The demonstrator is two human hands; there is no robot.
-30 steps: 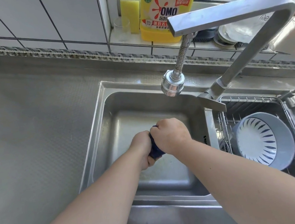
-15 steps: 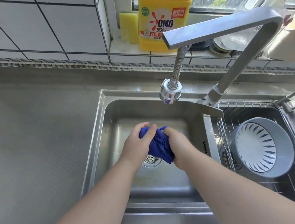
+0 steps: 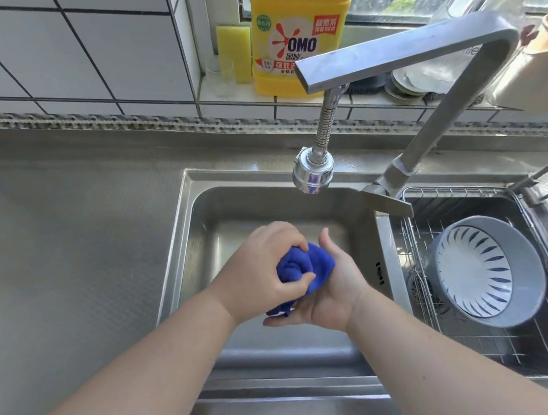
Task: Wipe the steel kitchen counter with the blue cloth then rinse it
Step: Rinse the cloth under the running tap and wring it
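Note:
The blue cloth is bunched into a wad over the left sink basin. My left hand grips it from the left, fingers curled over the top. Under it lies my right hand, palm up, cupping the cloth from the right and below. Both hands hold it a little below and in front of the faucet head. No water runs from the faucet. The steel counter stretches to the left of the sink.
The faucet arm spans above the sink. A wire rack in the right basin holds a grey colander bowl. On the window sill stand a yellow detergent jug, a yellow sponge and dishes.
My hands have gone from a tight twisting grip to loosely working the cloth. The right hand has turned palm up under it, and more of the cloth shows.

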